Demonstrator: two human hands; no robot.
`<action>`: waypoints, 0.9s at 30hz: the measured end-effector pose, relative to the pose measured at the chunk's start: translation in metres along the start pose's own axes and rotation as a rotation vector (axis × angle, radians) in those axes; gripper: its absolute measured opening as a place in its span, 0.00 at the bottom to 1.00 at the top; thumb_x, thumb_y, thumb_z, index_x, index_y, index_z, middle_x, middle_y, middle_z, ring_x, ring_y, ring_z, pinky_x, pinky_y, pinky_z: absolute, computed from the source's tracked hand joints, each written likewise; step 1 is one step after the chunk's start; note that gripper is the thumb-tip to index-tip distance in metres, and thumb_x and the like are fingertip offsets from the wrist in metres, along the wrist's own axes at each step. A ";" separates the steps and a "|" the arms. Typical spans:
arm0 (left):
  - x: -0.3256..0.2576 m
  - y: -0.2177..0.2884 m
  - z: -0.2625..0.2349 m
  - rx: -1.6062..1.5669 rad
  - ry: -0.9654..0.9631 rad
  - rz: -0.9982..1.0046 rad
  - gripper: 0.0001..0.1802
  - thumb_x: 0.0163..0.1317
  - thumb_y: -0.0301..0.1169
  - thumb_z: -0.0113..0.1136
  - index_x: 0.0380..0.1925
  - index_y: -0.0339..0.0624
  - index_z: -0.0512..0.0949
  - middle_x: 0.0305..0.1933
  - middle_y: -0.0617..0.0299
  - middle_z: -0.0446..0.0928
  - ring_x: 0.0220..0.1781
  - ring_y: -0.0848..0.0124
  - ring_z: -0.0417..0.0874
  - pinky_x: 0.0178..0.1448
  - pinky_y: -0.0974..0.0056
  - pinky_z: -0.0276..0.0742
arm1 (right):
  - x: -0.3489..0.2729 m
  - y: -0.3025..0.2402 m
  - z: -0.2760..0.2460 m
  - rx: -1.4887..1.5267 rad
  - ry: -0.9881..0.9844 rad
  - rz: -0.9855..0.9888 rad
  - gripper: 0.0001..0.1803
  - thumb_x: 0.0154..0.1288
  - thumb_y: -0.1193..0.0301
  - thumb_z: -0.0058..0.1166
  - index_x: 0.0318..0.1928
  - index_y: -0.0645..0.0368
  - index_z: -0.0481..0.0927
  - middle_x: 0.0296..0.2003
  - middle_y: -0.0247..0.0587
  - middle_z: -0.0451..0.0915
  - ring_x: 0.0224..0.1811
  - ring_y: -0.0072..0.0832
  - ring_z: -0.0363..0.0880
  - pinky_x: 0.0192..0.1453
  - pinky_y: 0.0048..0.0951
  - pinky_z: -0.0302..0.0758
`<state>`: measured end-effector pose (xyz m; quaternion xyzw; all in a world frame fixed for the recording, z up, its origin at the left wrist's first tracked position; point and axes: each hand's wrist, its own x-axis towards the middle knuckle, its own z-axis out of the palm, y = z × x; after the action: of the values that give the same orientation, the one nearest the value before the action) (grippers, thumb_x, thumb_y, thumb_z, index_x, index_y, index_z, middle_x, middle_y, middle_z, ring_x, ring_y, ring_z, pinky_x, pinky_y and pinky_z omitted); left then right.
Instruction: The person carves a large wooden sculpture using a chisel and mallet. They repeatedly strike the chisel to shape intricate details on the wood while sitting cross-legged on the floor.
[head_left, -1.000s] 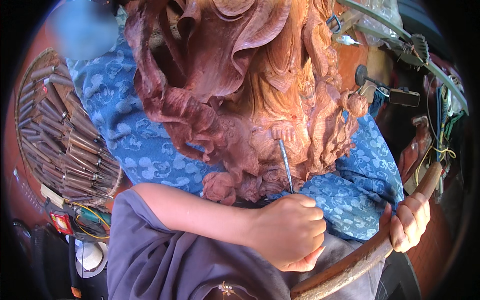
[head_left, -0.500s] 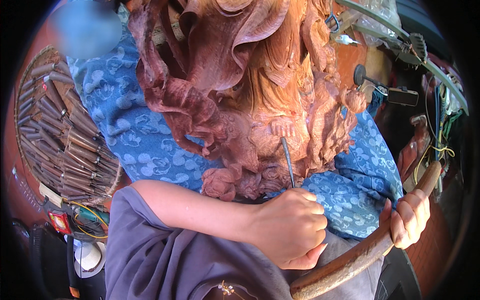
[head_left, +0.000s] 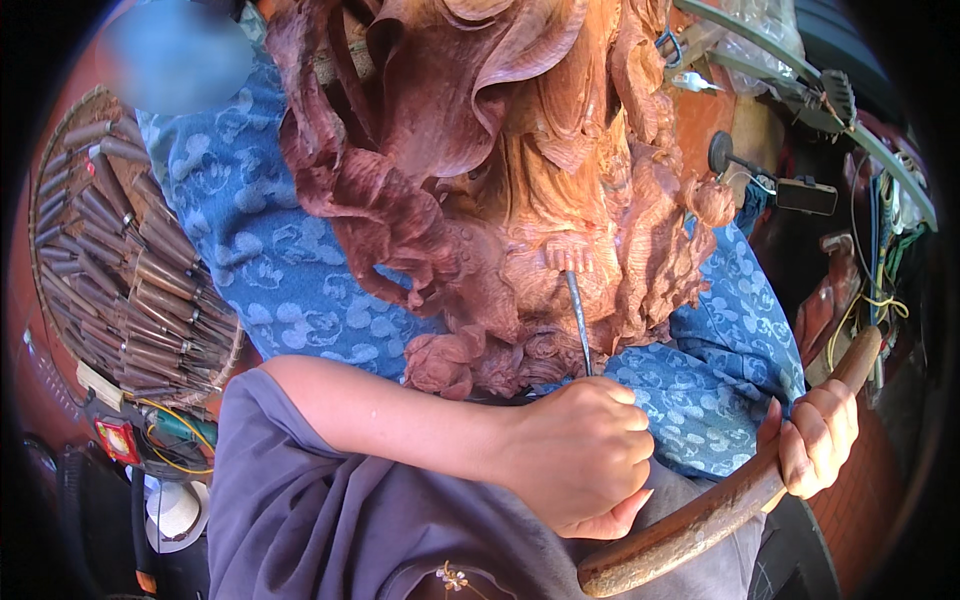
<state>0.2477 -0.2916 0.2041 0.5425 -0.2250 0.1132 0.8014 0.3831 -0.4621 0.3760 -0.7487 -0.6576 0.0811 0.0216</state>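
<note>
If the chisel [head_left: 579, 322] skids, the likeliest harm is a gouge across the carved toes [head_left: 569, 256] just above its tip; a loose left hand [head_left: 575, 455] or a blow off the shaft's line could cause it. That hand is a closed fist around the chisel, hiding its handle, while the right hand [head_left: 818, 440] grips the club [head_left: 700, 532] near its upper end. A wide swing of the club could catch the left knuckles. The carving [head_left: 500, 200] lies ahead of both hands against blue cloth [head_left: 320, 270]; were it to shift on that soft cloth, a thin fold or edge might chip. Counted: two hands, one carving, one chisel in the fist, one club, one white hat [head_left: 178, 512], and one basket [head_left: 237, 352] of wooden-handled tools [head_left: 150, 300], dozens, too overlapped to number exactly.
</note>
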 end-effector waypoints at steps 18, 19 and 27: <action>0.008 0.004 -0.002 -0.027 0.046 -0.058 0.16 0.44 0.36 0.60 0.08 0.47 0.66 0.14 0.66 0.61 0.17 0.67 0.67 0.22 0.64 0.62 | -0.006 -0.009 -0.009 -0.030 -0.033 0.044 0.18 0.49 0.85 0.63 0.36 0.57 0.69 0.24 0.37 0.70 0.21 0.30 0.69 0.22 0.34 0.69; 0.009 0.004 -0.002 -0.021 0.050 -0.069 0.16 0.44 0.36 0.60 0.08 0.47 0.66 0.14 0.66 0.61 0.17 0.67 0.67 0.22 0.64 0.62 | -0.008 -0.008 -0.009 -0.027 -0.029 0.029 0.18 0.50 0.85 0.63 0.37 0.57 0.69 0.24 0.37 0.70 0.21 0.30 0.70 0.22 0.34 0.69; 0.009 0.002 -0.004 -0.027 0.024 -0.043 0.15 0.43 0.35 0.59 0.08 0.48 0.65 0.14 0.66 0.61 0.16 0.68 0.67 0.21 0.64 0.62 | -0.012 -0.009 -0.012 -0.093 0.009 0.001 0.18 0.51 0.85 0.62 0.38 0.59 0.68 0.25 0.40 0.70 0.21 0.30 0.70 0.19 0.34 0.67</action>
<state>0.2559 -0.2878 0.2085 0.5351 -0.2053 0.0995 0.8134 0.3745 -0.4723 0.3900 -0.7497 -0.6601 0.0468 -0.0104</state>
